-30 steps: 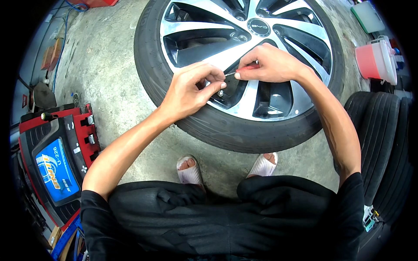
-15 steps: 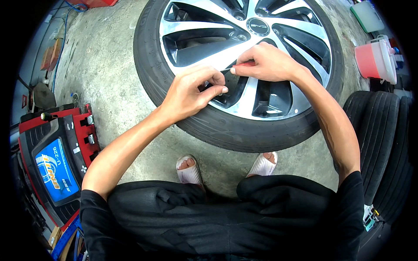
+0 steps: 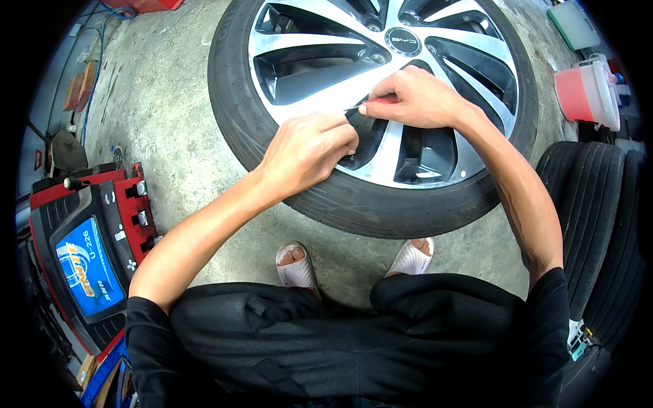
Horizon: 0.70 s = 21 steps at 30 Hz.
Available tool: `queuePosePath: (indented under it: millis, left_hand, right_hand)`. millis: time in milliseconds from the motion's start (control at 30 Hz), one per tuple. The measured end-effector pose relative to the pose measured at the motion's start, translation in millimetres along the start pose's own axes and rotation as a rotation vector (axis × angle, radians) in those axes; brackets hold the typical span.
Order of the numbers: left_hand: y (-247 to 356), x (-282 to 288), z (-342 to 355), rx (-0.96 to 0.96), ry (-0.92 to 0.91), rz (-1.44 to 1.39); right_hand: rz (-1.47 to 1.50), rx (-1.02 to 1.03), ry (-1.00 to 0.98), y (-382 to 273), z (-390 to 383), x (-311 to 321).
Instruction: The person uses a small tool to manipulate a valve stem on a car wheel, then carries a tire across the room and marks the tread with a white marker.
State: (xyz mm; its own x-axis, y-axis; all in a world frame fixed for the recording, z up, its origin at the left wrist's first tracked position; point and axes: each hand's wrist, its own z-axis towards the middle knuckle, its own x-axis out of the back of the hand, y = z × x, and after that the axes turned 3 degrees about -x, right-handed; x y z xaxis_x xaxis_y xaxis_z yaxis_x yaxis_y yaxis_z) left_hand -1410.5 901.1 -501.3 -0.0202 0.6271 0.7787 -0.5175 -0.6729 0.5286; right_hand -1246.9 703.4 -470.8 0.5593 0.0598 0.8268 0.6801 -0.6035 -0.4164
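A car wheel lies flat before me, its black tire [image 3: 408, 214] around a silver and black alloy rim [image 3: 309, 92]. My right hand [image 3: 415, 102] pinches a small red-handled tool [image 3: 386, 98], whose thin metal shaft points left, above a dark gap between spokes. My left hand [image 3: 309, 149] is closed low on the rim near the valve's place, its fingers curled downward; they hide what they grip.
A red and black machine [image 3: 87, 258] stands at left, with a blue hose [image 3: 95, 81] and bricks [image 3: 80, 85] behind. At right are stacked tires [image 3: 588, 217], a bucket with pink sides [image 3: 571, 98] and a green-white container [image 3: 575, 24]. My sandalled feet [image 3: 294, 265] are below.
My left hand has rolled over and closed its fingers downward over the valve, which showed a second ago. My right hand and the red tool have shifted slightly up and left.
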Motion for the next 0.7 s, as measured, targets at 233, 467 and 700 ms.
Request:
queuePosePath:
  millis: [233,467,700]
  left_hand:
    - [-3,-3,-2,0.042,0.084,-0.146]
    - [1,-1,6,0.083,0.075,-0.18]
    - [-1,-6,8,0.028,0.06,-0.079]
  right_hand:
    - [0.006,0.036,0.068,4,3,-6]
    - [0.008,0.029,0.106,6,4,-11]
    - [-0.003,0.015,0.135,6,5,-13]
